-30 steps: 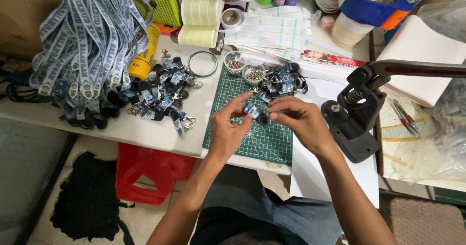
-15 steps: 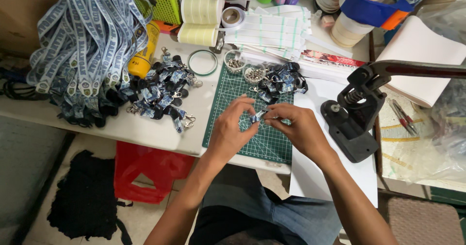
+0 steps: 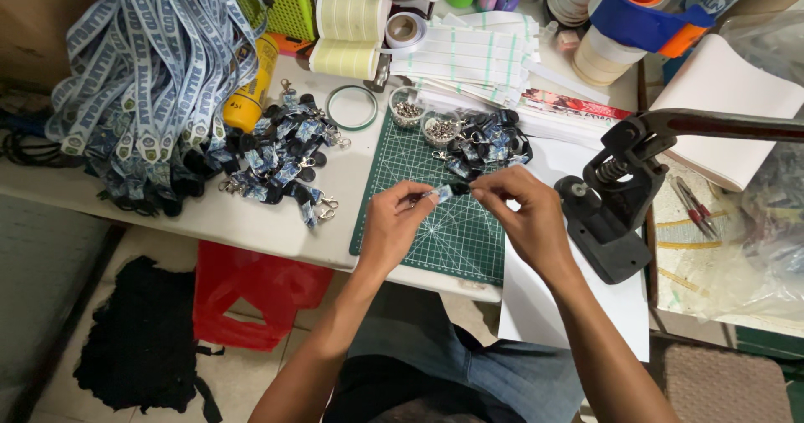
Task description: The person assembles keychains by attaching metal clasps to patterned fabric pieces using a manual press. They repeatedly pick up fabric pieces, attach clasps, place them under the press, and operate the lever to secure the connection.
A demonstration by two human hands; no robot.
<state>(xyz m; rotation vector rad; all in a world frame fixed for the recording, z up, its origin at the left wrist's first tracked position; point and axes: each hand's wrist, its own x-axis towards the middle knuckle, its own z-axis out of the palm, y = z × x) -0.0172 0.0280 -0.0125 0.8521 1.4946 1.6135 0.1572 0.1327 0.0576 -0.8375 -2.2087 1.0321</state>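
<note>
Blue strap piece (image 3: 444,193) is pinched between the fingertips of the left hand (image 3: 394,226) and right hand (image 3: 523,218), above the green cutting mat (image 3: 419,230), beside the black press (image 3: 607,214).

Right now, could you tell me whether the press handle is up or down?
Up: the press handle juts out raised, with neither hand on it.

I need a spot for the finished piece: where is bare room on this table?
Bare: the green cutting mat's near part under the hands, the white sheet beside the black lever press, and the white tabletop at the near edge. Crowded: the heap of blue lanyards, the clip pile, the back row.
</note>
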